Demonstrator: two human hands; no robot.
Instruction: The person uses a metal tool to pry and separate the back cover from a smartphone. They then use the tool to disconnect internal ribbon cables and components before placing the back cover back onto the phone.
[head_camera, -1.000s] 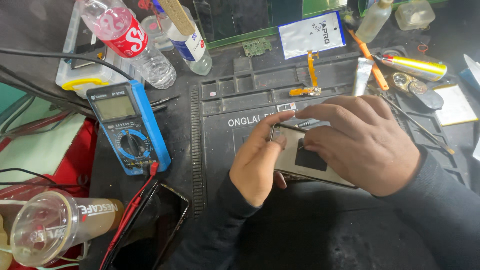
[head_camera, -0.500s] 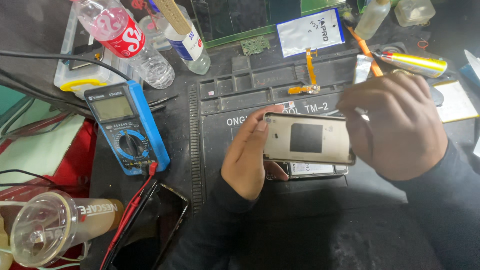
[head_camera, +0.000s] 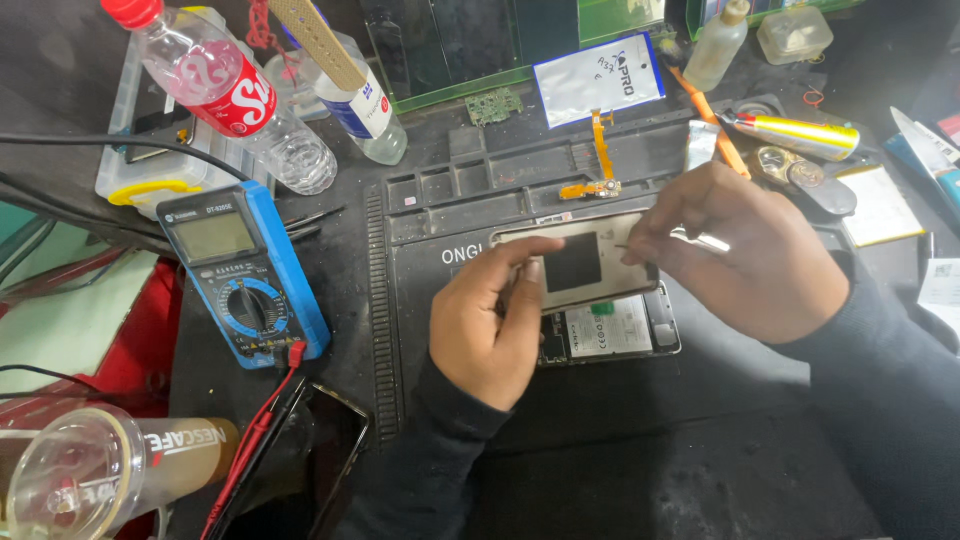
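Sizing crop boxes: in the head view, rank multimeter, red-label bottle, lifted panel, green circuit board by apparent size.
1. Bottle and multimeter: look alike, unranked.
2. Panel, part hidden by fingers.
3. Circuit board, farthest.

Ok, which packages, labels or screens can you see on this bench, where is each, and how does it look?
Multimeter: left of mat, blue case, grey blank screen.
Plastic bottle: top left, lying tilted, red label, red cap.
Foil pouch: top centre, silver rectangle, blue edge.
Phone back panel: held in both hands, silver, black square patch.
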